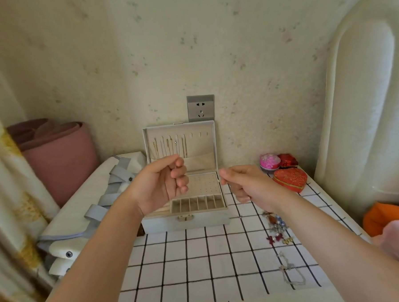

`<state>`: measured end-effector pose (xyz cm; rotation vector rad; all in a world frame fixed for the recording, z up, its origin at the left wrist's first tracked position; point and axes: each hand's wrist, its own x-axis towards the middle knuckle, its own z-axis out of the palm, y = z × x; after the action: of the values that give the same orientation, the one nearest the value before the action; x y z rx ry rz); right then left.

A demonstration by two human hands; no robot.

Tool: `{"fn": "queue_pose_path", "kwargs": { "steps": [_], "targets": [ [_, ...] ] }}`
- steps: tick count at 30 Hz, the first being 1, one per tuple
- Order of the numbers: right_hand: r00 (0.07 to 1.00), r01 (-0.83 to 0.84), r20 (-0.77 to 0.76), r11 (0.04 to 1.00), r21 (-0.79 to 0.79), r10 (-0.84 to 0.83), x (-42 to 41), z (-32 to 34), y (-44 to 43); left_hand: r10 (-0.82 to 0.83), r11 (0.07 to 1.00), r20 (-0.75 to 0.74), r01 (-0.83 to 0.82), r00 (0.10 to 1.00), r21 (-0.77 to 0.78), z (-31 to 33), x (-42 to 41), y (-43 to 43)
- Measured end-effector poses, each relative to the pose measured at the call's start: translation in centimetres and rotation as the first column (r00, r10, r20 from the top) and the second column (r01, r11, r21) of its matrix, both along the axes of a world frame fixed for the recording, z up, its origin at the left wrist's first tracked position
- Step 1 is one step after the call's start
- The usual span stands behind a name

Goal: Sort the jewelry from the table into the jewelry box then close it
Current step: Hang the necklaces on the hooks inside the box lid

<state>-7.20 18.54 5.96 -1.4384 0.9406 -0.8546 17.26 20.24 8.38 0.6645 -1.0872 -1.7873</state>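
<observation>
- Jewelry box (186, 223), pale grey, rectangular and fabric-lined, is standing open at the centre of the head view. Its lid (179, 131) is leaning upright towards the wall, with thin gold chains (170, 145) hanging inside it.
- The loose mixed beaded jewelry (275, 225) and a pale silver chain (290, 273) are still lying on the white black-checked tablecloth (187, 255), at the lower right of the frame and well apart from the box.
- Risk: anything fine being pinched could be slipping free or tangling with the chains already hanging in the lid, since both hands are working just in front of them.
- Risk: the right forearm is passing directly over the loose pieces, so dropping it could sweep them towards the table's right edge.
- The left hand (163, 182) is hovering in front of the box, palm turned rightward, fingers curling in and thumb tip meeting the forefinger.
- The right hand (244, 183) is hovering just right of the box, fingers folding under and thumb pressing on the forefinger.
- I cannot tell what either hand is pinching, as it is too fine to see.
</observation>
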Motion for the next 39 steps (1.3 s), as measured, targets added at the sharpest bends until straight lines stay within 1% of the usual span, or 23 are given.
{"fn": "queue_pose_path", "kwargs": {
  "steps": [3, 5, 9, 12, 17, 21, 23, 25, 26, 27, 29, 32, 35, 37, 39],
  "targets": [
    [0.999, 0.023, -0.023, 1.000, -0.008, -0.023, 1.8, 1.2, -2.2, 0.111, 0.994, -0.008, -0.111, 0.994, 0.008, 0.8, 1.3, -2.0],
    [0.998, 0.055, -0.025, 0.998, -0.024, -0.055, 3.1, 1.8, -3.8, 0.166, 0.986, 0.026, -0.166, 0.986, 0.003, 1.3, 1.9, -3.3],
    [0.989, 0.143, -0.025, 0.987, -0.071, -0.145, 5.2, 2.9, -6.6, 0.254, 0.966, 0.216, -0.235, 0.943, -0.110, 2.0, 2.1, -5.7],
    [0.989, 0.145, -0.029, 0.986, -0.078, -0.148, 6.1, 3.1, -8.2, 0.294, 0.951, 0.298, -0.246, 0.908, -0.188, 2.4, 1.6, -7.7],
    [0.987, 0.130, -0.086, 0.990, -0.060, -0.135, 7.1, 2.2, -10.4, 0.330, 0.929, 0.351, -0.237, 0.876, -0.283, 2.6, 0.4, -10.4],
    [0.985, 0.126, -0.120, 0.992, -0.015, -0.127, 7.5, 1.7, -11.6, 0.360, 0.913, 0.461, -0.204, 0.811, -0.354, 2.2, 0.0, -12.1],
    [0.993, 0.099, -0.069, 0.994, 0.047, -0.095, 7.7, 1.7, -12.2, 0.379, 0.906, 0.480, -0.212, 0.791, -0.365, 1.9, -0.2, -12.8],
    [0.997, 0.056, 0.041, 0.993, 0.106, -0.060, 7.8, 2.0, -12.7, 0.412, 0.893, 0.509, -0.225, 0.756, -0.389, 1.6, -0.2, -13.3],
    [0.996, 0.043, 0.079, 0.993, 0.107, -0.051, 7.8, 2.1, -13.0, 0.439, 0.881, 0.527, -0.234, 0.728, -0.410, 1.4, -0.1, -13.7],
    [0.994, 0.046, 0.091, 0.995, 0.088, -0.054, 7.9, 2.2, -13.2, 0.472, 0.866, 0.546, -0.248, 0.692, -0.435, 1.2, 0.0, -14.1],
    [0.993, 0.099, 0.064, 0.995, 0.013, -0.100, 7.9, 2.3, -13.9, 0.548, 0.827, 0.562, -0.298, 0.619, -0.477, 0.4, 0.5, -15.0],
    [0.966, 0.239, -0.069, 0.964, -0.116, -0.248, 8.1, 2.0, -15.0, 0.653, 0.751, 0.552, -0.354, 0.519, -0.557, -1.3, 1.0, -16.2],
    [0.896, 0.346, -0.172, 0.886, -0.309, -0.410, 8.6, 1.3, -16.1, 0.725, 0.685, 0.539, -0.357, 0.429, -0.636, -2.5, 0.6, -16.7],
    [0.855, 0.368, -0.186, 0.819, -0.439, -0.484, 8.9, 0.8, -16.9, 0.782, 0.622, 0.516, -0.390, 0.349, -0.679, -2.9, 0.2, -17.0],
    [0.809, 0.407, -0.184, 0.758, -0.509, -0.558, 9.2, 0.5, -17.3, 0.825, 0.564, 0.498, -0.423, 0.266, -0.709, -3.1, -0.2, -17.4]
  ]
}}
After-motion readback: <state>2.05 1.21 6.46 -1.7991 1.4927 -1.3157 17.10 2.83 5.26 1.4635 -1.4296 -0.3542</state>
